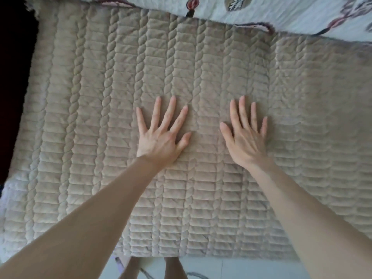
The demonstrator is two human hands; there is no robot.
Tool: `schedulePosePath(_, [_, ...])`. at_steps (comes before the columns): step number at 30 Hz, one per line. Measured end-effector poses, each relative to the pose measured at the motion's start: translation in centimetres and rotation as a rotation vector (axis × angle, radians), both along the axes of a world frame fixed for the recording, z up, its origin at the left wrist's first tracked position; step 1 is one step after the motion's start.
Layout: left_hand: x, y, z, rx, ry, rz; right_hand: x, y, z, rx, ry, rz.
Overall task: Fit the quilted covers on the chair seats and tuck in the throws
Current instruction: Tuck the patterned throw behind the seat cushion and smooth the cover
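Pale floor tiles (231, 267) are showing along the bottom edge, just below the front of a seat that is filling almost the whole view. Across that seat a beige quilted cover (96, 121) is lying flat. Its stitching is running in braided columns with short horizontal bars between them, and its front hem is reaching the seat's front edge.

Near the middle of the cover the left hand (159, 141) is resting palm down, its fingers (170, 110) spreading wide and straight. Its grip is lying fully open and holding nothing. Just beside it, with a strip of cover showing between them, the right hand (248, 141) is also pressing palm down, fingers straight and closer together. Its grip is likewise open, closing on nothing. Both bare forearms are reaching in from the bottom corners.

Right of the right hand a seam is running front to back, and beyond it a second quilted panel (322, 117) of the same fabric is lying. Whether it is joined to the first cannot be told.

Along the back, a white patterned throw (291, 13) with dark red and black markings is meeting the cover's rear edge. At far left a dark gap (14, 77) is bordering the seat. Between the forearms, two bare legs (173, 267) are standing on the tiles.
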State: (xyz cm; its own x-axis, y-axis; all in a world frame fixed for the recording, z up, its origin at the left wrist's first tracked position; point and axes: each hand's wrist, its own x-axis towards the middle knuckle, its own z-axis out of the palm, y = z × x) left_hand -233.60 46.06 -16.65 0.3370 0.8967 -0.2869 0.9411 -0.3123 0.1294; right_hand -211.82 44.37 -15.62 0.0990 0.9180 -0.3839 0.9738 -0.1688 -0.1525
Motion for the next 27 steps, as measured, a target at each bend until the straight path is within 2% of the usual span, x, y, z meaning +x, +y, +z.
schedulePosePath(7, [2.3, 4.5, -0.2, -0.024, 0.001, 0.068, 0.3, 2.2, -1.0, 0.003, 0.062, -0.026])
schedulePosePath(11, [2.6, 9.4, -0.2, 0.023, 0.006, 0.086, -0.1, 6.6, -0.6, 0.044, 0.079, 0.002])
schedulePosePath(16, [1.8, 14.5, -0.5, 0.096, 0.013, 0.038, -0.6, 13.0, -0.5, 0.086, 0.032, 0.087])
schedulePosePath(22, [-0.2, 21.3, 0.0, 0.144, -0.022, 0.133, -2.5, 19.7, -0.7, 0.137, 0.033, 0.103])
schedulePosePath(27, [-1.0, 22.8, -0.3, 0.177, -0.05, 0.068, -3.1, 20.3, -1.0, 0.145, 0.006, 0.078])
